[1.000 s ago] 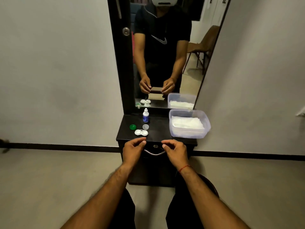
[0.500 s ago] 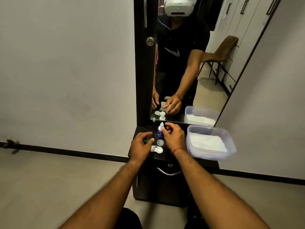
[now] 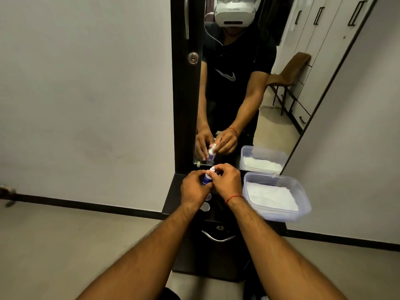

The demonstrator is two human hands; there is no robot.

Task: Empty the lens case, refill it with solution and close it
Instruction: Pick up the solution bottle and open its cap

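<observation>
Change since 0.5 s ago: both hands have closed in on the solution bottle [image 3: 206,179]; left hand [image 3: 194,188] has come off the spot left of the bottle, right hand [image 3: 227,183] has settled onto the top of it.
Left hand, fingers: curled round the blue body of the bottle, thumb side toward the right hand.
Right hand, fingers: bent, tips pinching the white cap [image 3: 212,169]; mirror [image 3: 281,126] reflection shows the same grip from the far side.
Bottle attitude: cap end tilted slightly right and far; base hidden by the hands, so contact with the dresser top [image 3: 173,197] cannot be told.
Cap state: on the bottle; loosened or tight, cannot tell.
Lens case [image 3: 205,206]: white, on the dresser top, near side of the bottle, showing in the gap between the two wrists; mostly covered by the left hand. Contents not readable.
Red thread [image 3: 234,197]: on the right wrist.
Plastic tub [image 3: 279,215]: clear, white material inside, right end of the dresser top, just beside the right hand, not touching.
Drawer handle [image 3: 217,237]: curved metal, on the front below the top, between the forearms.
</observation>
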